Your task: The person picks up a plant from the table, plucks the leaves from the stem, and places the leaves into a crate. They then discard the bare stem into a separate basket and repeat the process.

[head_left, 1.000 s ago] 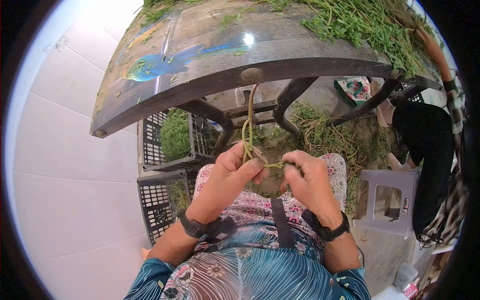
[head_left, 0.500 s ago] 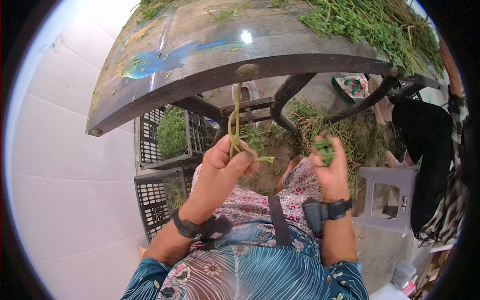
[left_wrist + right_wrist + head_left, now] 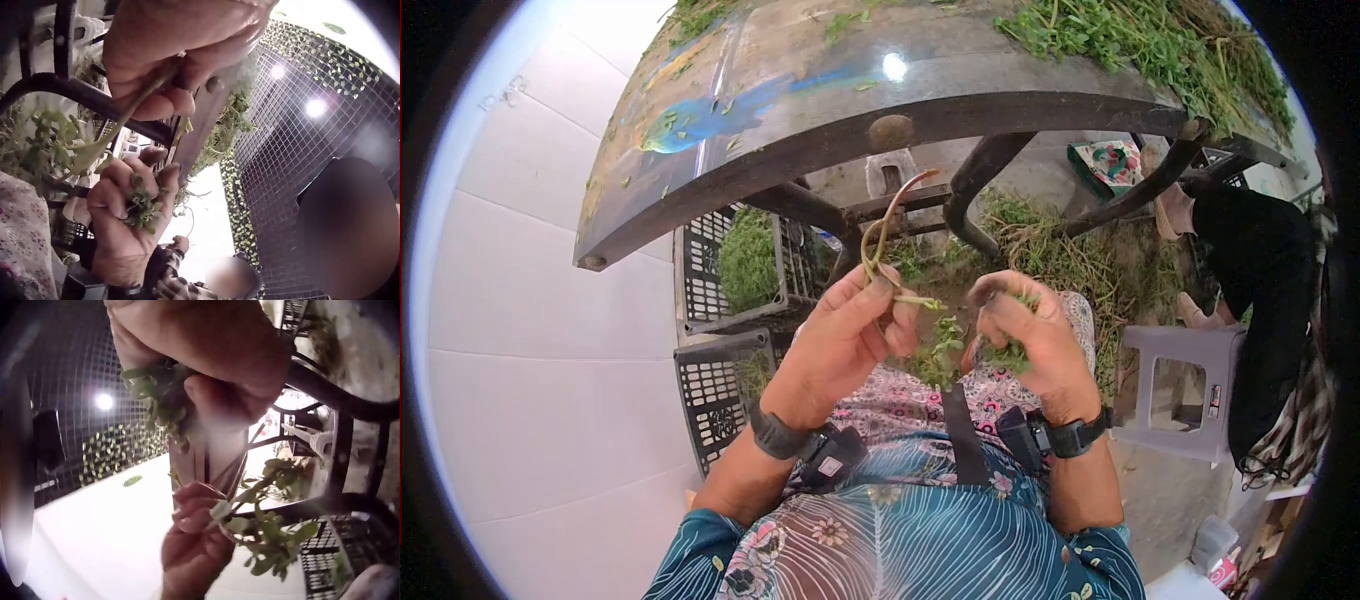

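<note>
My left hand (image 3: 840, 330) pinches a bent green stem (image 3: 880, 225) between thumb and fingers, its reddish thin end pointing up toward the table edge. A short pale end of it sticks out to the right of the fingers. Below that hangs a leafy sprig (image 3: 943, 350), which in the right wrist view shows beside the left hand (image 3: 197, 550). A little to the right, my right hand (image 3: 1040, 335) has its fingers curled round a bunch of plucked green leaves (image 3: 144, 209). The hands are apart, above the lap.
A wooden table (image 3: 800, 155) stands in front, with a heap of greens (image 3: 1140, 50) at its right. Black crates (image 3: 720, 400) stand at left, one holding greens (image 3: 747, 262). Stems (image 3: 1050, 240) litter the floor. A grey stool (image 3: 1175, 390) and another person's black-clad leg (image 3: 1250, 270) are at right.
The right hand moved away from the stem, turned up showing leaves in its palm, then came back toward the left hand. The stem's upper end has tipped right, and a leafy sprig now shows below.
</note>
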The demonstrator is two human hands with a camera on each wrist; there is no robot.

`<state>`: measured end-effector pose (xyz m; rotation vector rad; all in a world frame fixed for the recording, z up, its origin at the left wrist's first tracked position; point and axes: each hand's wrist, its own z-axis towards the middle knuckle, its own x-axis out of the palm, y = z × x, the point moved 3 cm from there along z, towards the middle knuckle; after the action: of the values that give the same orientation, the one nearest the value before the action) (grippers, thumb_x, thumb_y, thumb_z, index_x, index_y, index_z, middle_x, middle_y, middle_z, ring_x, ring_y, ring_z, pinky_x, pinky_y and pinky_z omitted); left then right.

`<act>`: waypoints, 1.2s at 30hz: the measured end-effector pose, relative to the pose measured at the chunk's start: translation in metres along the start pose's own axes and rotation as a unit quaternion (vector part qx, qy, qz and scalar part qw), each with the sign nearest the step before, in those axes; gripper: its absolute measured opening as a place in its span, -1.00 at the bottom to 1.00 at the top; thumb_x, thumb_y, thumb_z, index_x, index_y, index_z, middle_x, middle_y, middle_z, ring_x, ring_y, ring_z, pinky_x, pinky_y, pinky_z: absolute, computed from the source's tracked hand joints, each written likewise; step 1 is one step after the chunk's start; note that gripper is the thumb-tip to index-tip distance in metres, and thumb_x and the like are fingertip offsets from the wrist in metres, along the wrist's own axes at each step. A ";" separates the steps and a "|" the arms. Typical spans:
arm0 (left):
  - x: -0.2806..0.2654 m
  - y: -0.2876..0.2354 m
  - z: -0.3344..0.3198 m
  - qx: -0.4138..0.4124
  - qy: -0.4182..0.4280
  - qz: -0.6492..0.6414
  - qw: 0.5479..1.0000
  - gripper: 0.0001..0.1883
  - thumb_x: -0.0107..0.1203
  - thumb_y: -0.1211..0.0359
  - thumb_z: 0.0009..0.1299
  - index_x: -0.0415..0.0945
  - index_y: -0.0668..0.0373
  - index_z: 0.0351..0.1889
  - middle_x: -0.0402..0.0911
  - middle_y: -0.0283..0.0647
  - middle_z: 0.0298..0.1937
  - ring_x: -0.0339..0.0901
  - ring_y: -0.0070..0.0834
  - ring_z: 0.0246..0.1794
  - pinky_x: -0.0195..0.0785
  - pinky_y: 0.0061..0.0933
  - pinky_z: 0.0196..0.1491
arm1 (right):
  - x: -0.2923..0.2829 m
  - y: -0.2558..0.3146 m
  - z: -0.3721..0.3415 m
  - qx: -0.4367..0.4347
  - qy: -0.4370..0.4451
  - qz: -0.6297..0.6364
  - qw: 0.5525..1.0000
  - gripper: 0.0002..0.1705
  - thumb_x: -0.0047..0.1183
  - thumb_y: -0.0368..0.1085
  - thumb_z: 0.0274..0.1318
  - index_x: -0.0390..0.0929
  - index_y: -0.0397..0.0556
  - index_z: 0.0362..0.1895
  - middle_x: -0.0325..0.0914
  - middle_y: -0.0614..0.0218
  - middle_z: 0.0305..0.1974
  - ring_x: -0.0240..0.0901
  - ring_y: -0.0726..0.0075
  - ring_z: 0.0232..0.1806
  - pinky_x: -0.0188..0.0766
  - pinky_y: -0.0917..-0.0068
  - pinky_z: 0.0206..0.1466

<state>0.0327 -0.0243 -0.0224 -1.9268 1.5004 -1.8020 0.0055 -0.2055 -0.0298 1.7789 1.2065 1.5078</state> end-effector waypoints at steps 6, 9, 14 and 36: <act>-0.013 -0.002 0.001 -0.012 -0.009 -0.125 0.992 -0.82 -0.10 0.26 0.41 0.38 0.13 -0.16 0.44 -0.32 -0.44 0.26 -0.58 -0.52 0.13 -0.53 -0.45 | -0.023 -0.010 -0.001 0.014 0.000 0.104 0.994 -0.85 0.05 -0.25 0.08 0.47 -0.04 -0.29 0.41 0.49 -0.56 0.29 0.60 -0.55 0.16 0.67 -0.53; -0.015 -0.002 0.002 -0.019 -0.023 -0.160 0.987 -0.81 -0.14 0.26 0.43 0.38 0.14 -0.16 0.41 -0.33 -0.44 0.22 -0.57 -0.51 0.12 -0.53 -0.45 | -0.017 -0.011 -0.005 0.073 -0.019 0.060 0.995 -0.85 0.02 -0.24 0.11 0.47 -0.03 -0.29 0.40 0.49 -0.58 0.28 0.60 -0.57 0.16 0.66 -0.54; -0.012 -0.004 0.008 0.001 -0.035 -0.185 0.982 -0.80 -0.19 0.25 0.45 0.37 0.16 -0.19 0.34 -0.36 -0.45 0.18 -0.56 -0.50 0.11 -0.54 -0.41 | -0.004 -0.017 -0.006 0.023 -0.043 -0.167 0.985 -0.79 0.04 -0.23 0.05 0.49 -0.06 -0.25 0.45 0.44 -0.54 0.34 0.62 -0.53 0.24 0.64 -0.52; 0.001 -0.002 0.007 -0.022 -0.034 -0.168 0.985 -0.79 -0.19 0.22 0.45 0.39 0.12 -0.19 0.28 -0.42 -0.54 0.13 -0.67 -0.62 0.00 -0.64 -0.59 | 0.031 0.001 -0.006 -0.177 0.105 -0.514 0.833 -0.75 0.11 -0.33 -0.14 0.53 -0.08 -0.27 0.44 0.12 -0.40 0.42 0.01 -0.36 0.36 0.28 -0.30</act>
<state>0.0392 -0.0276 -0.0218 -2.3549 1.2648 -1.8131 -0.0004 -0.1803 -0.0119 0.5012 1.4924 1.1253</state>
